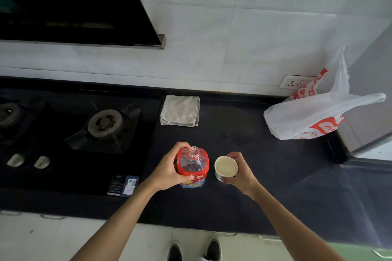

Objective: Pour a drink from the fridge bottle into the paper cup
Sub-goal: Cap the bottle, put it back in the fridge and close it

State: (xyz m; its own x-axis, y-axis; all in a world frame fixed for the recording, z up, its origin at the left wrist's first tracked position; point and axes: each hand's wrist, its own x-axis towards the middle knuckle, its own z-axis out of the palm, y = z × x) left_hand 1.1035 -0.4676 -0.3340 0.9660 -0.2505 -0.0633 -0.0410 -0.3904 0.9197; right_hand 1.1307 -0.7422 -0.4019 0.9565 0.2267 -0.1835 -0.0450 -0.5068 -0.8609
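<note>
Behind the bottle lie a folded cloth and plastic bag; my left hand grips it, my right hand grips the paper cup beside it.

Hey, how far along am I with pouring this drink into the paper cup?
Done: the bottle stands on the counter with its cap off. In hand: your left hand grips the upright bottle, and your right hand holds the paper cup beside it. Left: tilting the bottle and pouring. The cup's inside looks pale, with no drink I can make out.
</note>
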